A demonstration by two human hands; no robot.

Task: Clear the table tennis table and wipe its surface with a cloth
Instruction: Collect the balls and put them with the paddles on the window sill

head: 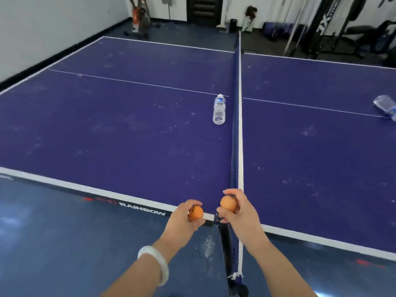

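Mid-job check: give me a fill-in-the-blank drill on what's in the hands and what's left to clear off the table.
1. The ball in the left hand and the one in the right hand are both ____ in colour.
2. The upright bottle stands on the ____ side of the net.
3. The other bottle, across the net, lies on its ____.

Missing words: orange; left; side.

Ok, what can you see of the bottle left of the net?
The bottle is clear plastic, with a pale cap and a blue label near the top. It looks upright, on the table just left of the net, by the centre line. Nothing holds it.
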